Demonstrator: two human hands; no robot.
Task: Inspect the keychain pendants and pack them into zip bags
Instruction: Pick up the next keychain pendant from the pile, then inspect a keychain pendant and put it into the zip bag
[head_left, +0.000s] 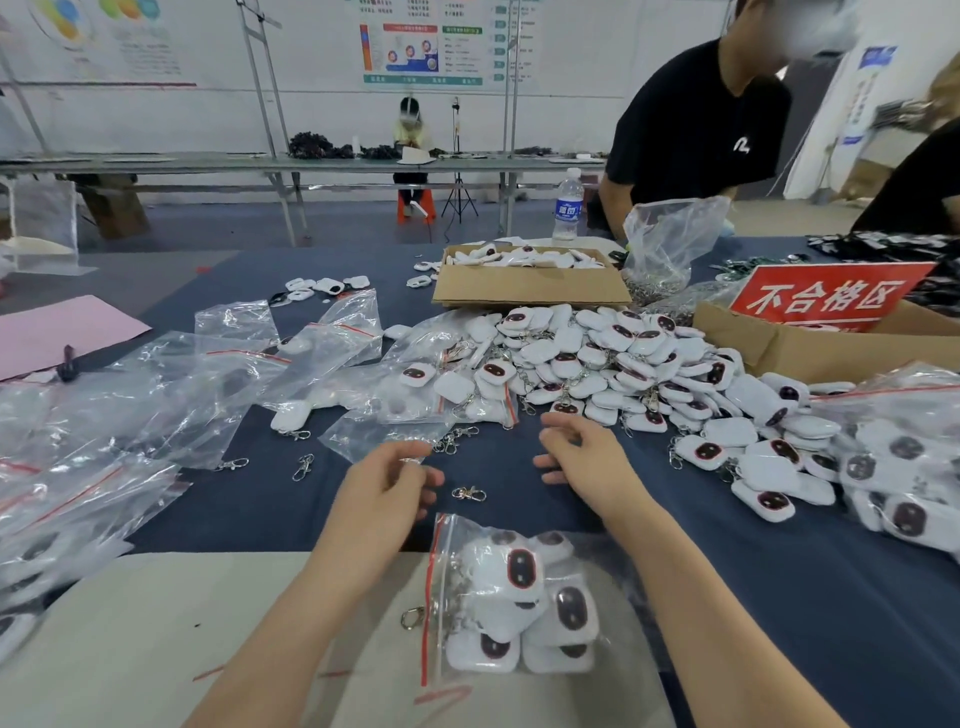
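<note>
— While we log this station, where do the hands sit?

— Entry one: left hand (384, 486), fingers curled at the near edge of an empty zip bag (379, 428); whether it pinches the film, we cannot tell. Entry two: right hand (582, 460), loosely curled, holding nothing.

— And the pendants?

— Main pile of pendants (597, 358): ahead and to the right, nearest pieces just beyond the right hand's fingertips, so that hand is the nearer. The empty zip bag lies crosswise, just ahead of the left hand. We judge the next pick falls to the right hand, the bag to the left.

— Finished stock?

— One filled zip bag (514, 597) between our forearms, red seal to the left, long axis running away from us. More packed bags (909, 467) at the right.

— Room to move?

— Bare blue tabletop (831, 597) between the hands, carrying one loose clasp (469, 493). Spare bags (156, 405) crowd the left; a cardboard box (779, 348) with a red sign (831, 296) hems the right.
</note>
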